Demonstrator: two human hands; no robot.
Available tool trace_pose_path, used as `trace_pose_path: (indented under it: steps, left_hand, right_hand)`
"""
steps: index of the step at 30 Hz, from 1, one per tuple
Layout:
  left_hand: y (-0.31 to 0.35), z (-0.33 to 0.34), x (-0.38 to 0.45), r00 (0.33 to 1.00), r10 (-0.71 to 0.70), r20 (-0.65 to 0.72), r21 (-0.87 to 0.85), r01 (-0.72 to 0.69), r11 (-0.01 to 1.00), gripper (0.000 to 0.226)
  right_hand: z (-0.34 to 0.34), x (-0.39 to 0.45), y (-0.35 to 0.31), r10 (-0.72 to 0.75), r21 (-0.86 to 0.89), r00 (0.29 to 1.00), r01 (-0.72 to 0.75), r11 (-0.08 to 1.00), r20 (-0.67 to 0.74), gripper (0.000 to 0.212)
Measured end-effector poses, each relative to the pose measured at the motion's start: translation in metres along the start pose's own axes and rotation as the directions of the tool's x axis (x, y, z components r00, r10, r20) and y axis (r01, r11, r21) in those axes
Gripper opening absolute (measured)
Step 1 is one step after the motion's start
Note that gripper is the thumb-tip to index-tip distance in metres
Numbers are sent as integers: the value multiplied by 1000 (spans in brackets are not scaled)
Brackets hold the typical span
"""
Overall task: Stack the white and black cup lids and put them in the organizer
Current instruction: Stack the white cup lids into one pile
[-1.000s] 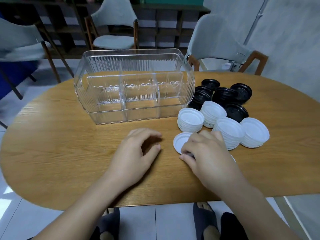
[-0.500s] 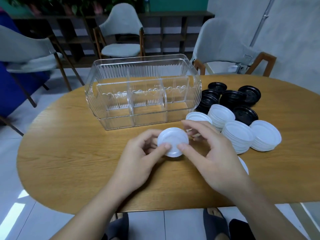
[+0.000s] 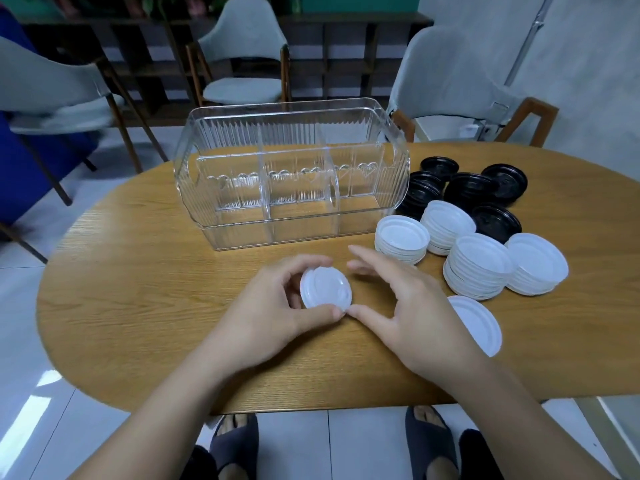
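Left hand (image 3: 273,317), at centre frame, pinches a white lid (image 3: 325,288) between curled fingers and thumb just above the counter (image 3: 138,289). Right hand (image 3: 408,306) sits beside it, fingers spread and released, thumb tip at the lid's edge. Clear organizer (image 3: 291,174) stands behind; white lid stacks (image 3: 478,268) and black lids (image 3: 471,188) lie at right.

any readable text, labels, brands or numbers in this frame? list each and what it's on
None readable.
White lid held in the left hand: raised marks only, too blurred to read.
Black lids: embossed detail, too small to read.
Clear organizer: moulded hearts and ribs, no lettering.
White lid stacks: plain, no print visible.
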State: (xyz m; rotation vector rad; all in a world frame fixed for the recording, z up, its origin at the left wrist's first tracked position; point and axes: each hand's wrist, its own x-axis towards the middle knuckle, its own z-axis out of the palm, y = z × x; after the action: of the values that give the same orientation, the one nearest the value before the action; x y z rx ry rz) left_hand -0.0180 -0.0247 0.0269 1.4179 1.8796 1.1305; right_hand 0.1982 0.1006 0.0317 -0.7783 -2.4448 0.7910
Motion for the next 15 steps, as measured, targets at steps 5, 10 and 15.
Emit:
trace_pose_path:
  steps: [5,10,15]
  left_hand:
    - [-2,2,-2,997,34,-76,273,-12,962,69]
    - [-10,13,-5,988,60,-142,372,-2,928,71]
    - [-12,17,-4,983,71,-168,392,0,920,75]
  right_hand:
    - [8,0,3,-26,-89,998,30,996,53,57]
    - [7,0,2,-58,-141,998,62,988,33,50]
    - [-10,8,-9,-98,-257,978,48,965,-183,33]
